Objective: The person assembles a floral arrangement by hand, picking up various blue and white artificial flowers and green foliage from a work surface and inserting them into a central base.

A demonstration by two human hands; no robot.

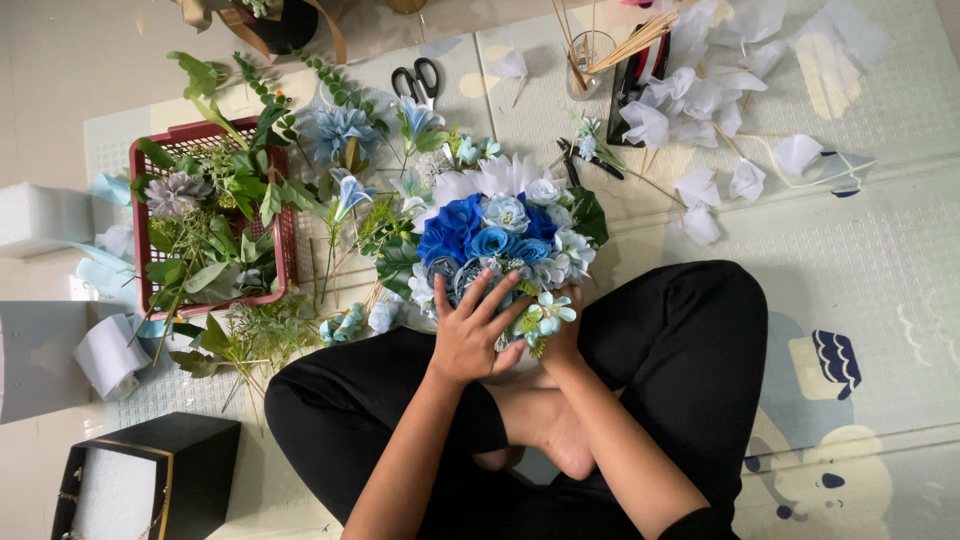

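A round bouquet (505, 235) of blue and white artificial flowers rests between my crossed legs, which are in black trousers. My left hand (472, 330) lies flat on its near side, fingers spread up over the blooms. My right hand (562, 335) is under the bouquet's right lower edge, mostly hidden by small pale flowers and leaves; it seems to grip the bouquet from below.
A red basket (137, 215) of greenery and loose flower stems sits to the left. Black scissors (418, 82), a glass of wooden sticks (588, 50) and crumpled white paper pieces (700, 100) lie on the mat ahead. A black box (195, 450) and ribbon roll (108, 355) are at left.
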